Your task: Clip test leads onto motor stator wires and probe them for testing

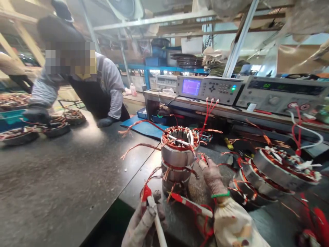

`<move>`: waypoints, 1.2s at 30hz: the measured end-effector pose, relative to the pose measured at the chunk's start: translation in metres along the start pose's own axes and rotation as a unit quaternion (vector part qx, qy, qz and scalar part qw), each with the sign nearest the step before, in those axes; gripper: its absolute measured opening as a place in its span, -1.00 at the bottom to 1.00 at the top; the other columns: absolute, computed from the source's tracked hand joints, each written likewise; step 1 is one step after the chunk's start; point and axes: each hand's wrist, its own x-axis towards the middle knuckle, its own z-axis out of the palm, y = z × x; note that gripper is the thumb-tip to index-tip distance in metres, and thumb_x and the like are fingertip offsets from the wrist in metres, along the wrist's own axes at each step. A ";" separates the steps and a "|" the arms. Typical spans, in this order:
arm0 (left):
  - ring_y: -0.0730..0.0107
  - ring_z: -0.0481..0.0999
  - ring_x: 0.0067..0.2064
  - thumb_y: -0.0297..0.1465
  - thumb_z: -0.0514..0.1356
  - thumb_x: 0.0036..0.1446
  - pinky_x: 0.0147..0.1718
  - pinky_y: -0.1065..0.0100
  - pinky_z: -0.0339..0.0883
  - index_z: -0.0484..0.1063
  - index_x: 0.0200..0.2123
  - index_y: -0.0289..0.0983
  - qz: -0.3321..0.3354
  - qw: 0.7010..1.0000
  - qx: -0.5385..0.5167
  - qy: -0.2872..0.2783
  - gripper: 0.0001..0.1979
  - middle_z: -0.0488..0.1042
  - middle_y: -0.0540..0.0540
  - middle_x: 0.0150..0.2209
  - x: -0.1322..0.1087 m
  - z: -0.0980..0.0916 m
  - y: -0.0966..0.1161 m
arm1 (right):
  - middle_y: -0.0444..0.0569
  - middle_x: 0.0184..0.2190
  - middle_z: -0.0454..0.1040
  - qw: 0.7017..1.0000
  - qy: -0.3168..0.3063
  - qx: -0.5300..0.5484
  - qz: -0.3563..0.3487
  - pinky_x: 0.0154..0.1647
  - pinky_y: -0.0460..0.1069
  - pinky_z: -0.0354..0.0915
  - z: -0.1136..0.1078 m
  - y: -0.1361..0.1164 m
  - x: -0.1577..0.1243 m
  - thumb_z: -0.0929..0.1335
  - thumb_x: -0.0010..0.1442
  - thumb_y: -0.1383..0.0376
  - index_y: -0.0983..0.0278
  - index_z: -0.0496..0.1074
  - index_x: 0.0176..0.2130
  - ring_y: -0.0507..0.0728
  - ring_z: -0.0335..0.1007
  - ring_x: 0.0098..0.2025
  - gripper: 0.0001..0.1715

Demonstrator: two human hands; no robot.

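Note:
A stack of stator cores with copper windings (178, 156) stands upright on the bench, loose copper leads sticking out on several sides. In front of it, my gloved left hand (145, 219) is closed around a white test clip with a red end (158, 223); a copper lead from the stack reaches this red end. To the right of the stack, my gloved right hand (210, 173) pinches a copper lead near the top winding, with something small and red at the fingertips. A second red-and-white test clip (191, 204) lies across the stack's base, touching a lower lead.
More stator cores (280, 171) lie tilted at right. Behind them, a tester with a lit screen (190, 87) and another meter (281, 94) sit on a shelf, red cables hanging down. Across the bench (64, 178), a co-worker (87, 85) leans over wound cores (55, 127).

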 end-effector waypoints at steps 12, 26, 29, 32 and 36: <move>0.34 0.48 -0.45 -0.32 0.57 -0.28 -0.45 0.33 0.44 0.67 -0.23 -0.24 -0.020 1.000 0.002 -0.016 -0.56 0.49 -0.07 -0.48 0.006 -0.009 0.001 | 0.15 -0.08 0.63 0.996 -0.011 0.052 0.070 0.08 0.25 0.39 0.003 -0.003 -0.008 0.28 0.15 -0.02 0.28 0.56 -0.02 0.34 0.55 -0.04 -0.41; 0.30 0.59 -0.32 -0.10 0.47 -0.05 -0.26 0.31 0.51 0.59 -0.07 -0.29 0.047 0.982 0.180 -0.035 -0.47 0.59 -0.08 -0.38 0.008 -0.040 -0.008 | -0.06 -0.31 0.58 0.985 -0.110 0.134 0.025 -0.15 0.07 0.45 -0.033 -0.009 -0.070 0.47 0.08 0.09 0.23 0.49 -0.20 0.15 0.49 -0.27 -0.67; 0.30 0.60 -0.31 -0.08 0.44 -0.01 -0.22 0.29 0.51 0.58 -0.07 -0.29 0.050 0.977 0.205 -0.016 -0.48 0.60 -0.08 -0.35 0.016 -0.056 -0.027 | 0.05 -0.09 0.63 0.939 -0.229 0.255 -0.042 -0.07 0.11 0.50 -0.053 -0.026 -0.111 0.52 0.06 0.12 0.20 0.53 0.00 0.23 0.57 -0.10 -0.49; 0.37 0.59 -0.35 -0.03 0.44 -0.04 -0.24 0.32 0.50 0.54 -0.06 -0.29 0.062 0.985 0.159 0.031 -0.43 0.57 -0.04 -0.36 0.027 -0.054 -0.040 | 0.06 -0.04 0.63 0.877 -0.355 0.323 -0.007 -0.01 0.17 0.51 -0.052 -0.056 -0.124 0.51 0.06 -0.02 0.20 0.53 0.10 0.31 0.57 0.00 -0.33; 0.42 0.57 -0.40 -0.03 0.48 -0.14 -0.34 0.37 0.49 0.51 -0.08 -0.30 0.063 0.990 0.112 0.054 -0.37 0.55 -0.01 -0.38 0.041 -0.049 -0.040 | 0.02 -0.02 0.63 0.890 -0.382 0.248 0.021 0.02 0.10 0.51 -0.050 -0.072 -0.125 0.46 0.13 0.08 0.23 0.53 0.10 0.27 0.58 0.00 -0.42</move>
